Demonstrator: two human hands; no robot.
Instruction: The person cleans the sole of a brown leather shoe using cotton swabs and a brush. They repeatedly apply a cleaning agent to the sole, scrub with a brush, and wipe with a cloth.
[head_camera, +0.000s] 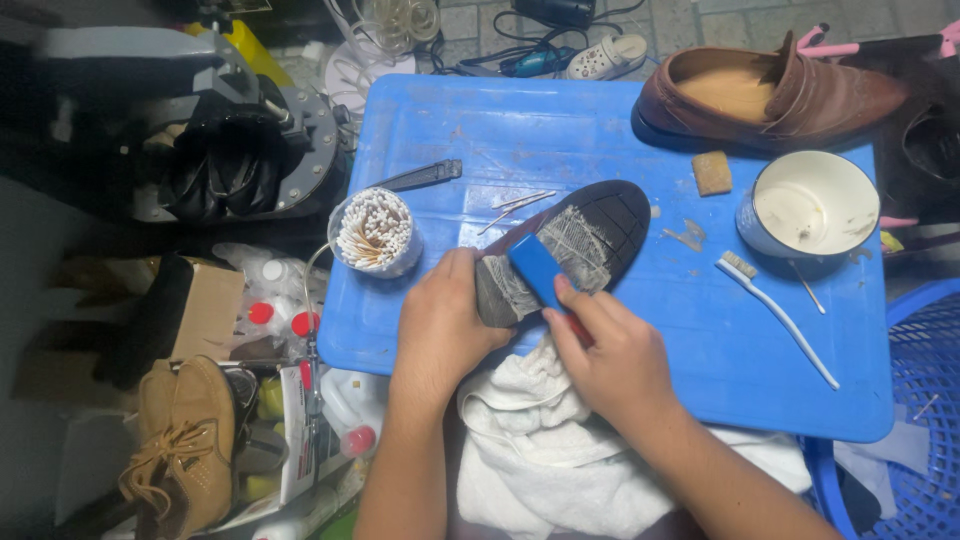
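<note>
your right hand (612, 358) is clamped on a flat blue rectangular brush (537, 270), pressing it onto the upturned black rubber sole of a dark shoe (590, 235) — white foam streaks the tread there. your left hand (440, 325) is wrapped tight round the heel end, holding the shoe sole-up, toe angled away from you, at the near edge of the blue plastic board (520, 130). a crumpled white towel (530, 440) lies under your wrists. to the left, a cup packed with cotton swabs (375, 232). to the right, a white toothbrush (775, 312) lies flat, near a white enamel mug (808, 205) — beyond it, a brown leather loafer (770, 95).
</note>
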